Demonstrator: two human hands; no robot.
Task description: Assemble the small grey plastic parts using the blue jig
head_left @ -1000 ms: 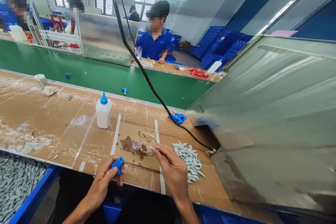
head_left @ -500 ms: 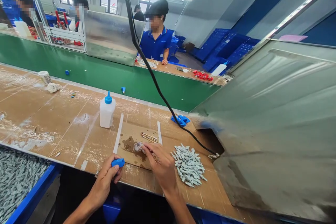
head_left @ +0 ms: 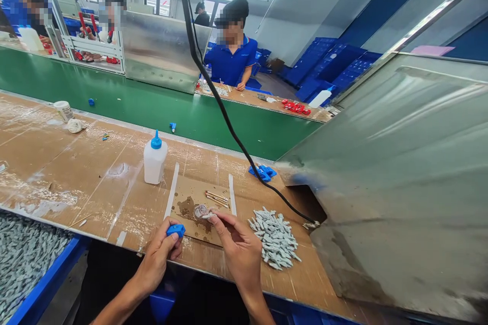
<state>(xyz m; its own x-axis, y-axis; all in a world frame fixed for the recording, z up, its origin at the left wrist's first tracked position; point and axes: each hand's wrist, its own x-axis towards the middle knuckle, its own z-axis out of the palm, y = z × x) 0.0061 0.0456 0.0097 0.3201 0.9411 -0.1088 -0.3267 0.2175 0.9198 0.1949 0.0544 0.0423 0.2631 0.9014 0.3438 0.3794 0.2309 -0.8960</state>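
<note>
Bench (head_left: pixel 114 190) had board (head_left: pixel 190 188) on top, grey pile (head_left: pixel 274 238) to its right. Left hand (head_left: pixel 159 248) gripped blue part (head_left: pixel 176 230) beside board's near left corner. Right hand (head_left: pixel 241 249), at the cups (head_left: pixel 200 210) on board, pinched grey piece (head_left: pixel 208 216) in fingertips; cup contact unclear.

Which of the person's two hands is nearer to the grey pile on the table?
Right. The right hand is beside the left edge of the grey pile. The left hand, holding a blue part, is farther left, beyond the right hand.
</note>
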